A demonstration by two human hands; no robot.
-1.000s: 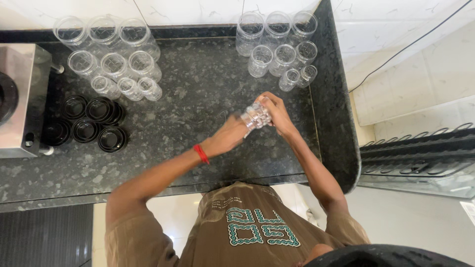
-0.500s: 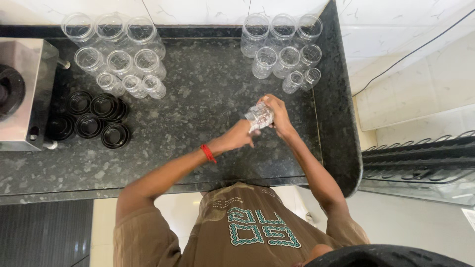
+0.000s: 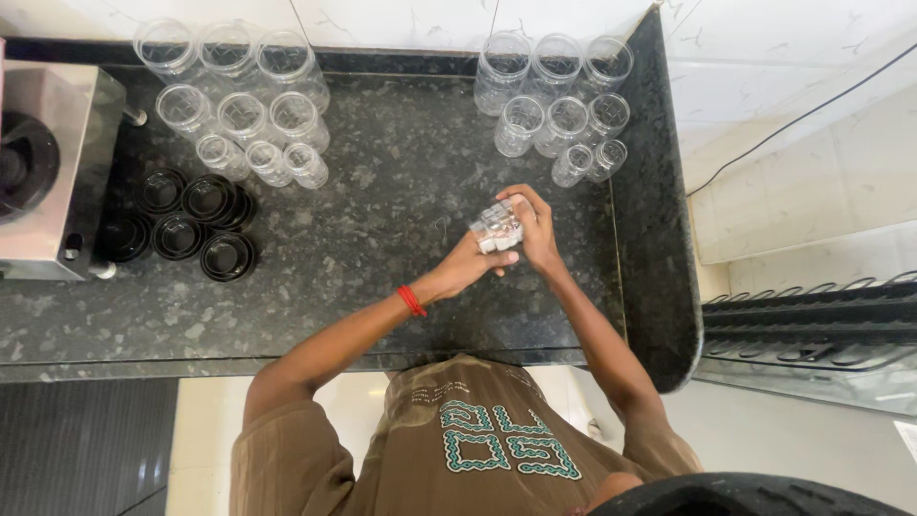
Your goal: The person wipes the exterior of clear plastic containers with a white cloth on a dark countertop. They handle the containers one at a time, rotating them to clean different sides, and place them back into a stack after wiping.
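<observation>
While both hands are closing on the small clear glass jar (image 3: 498, 227) at frame centre, I am seeing my left hand (image 3: 475, 263) gripping from lower left, my right hand (image 3: 535, 227) cupping its right side, its long axis tilting toward upper right.

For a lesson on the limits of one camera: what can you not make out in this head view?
- Small clear jar: partly wrapped by the left hand and right hand, contents too small to tell.
- Steel appliance: cut off by the left edge.
- Black lids: exact count unclear where they overlap.
</observation>
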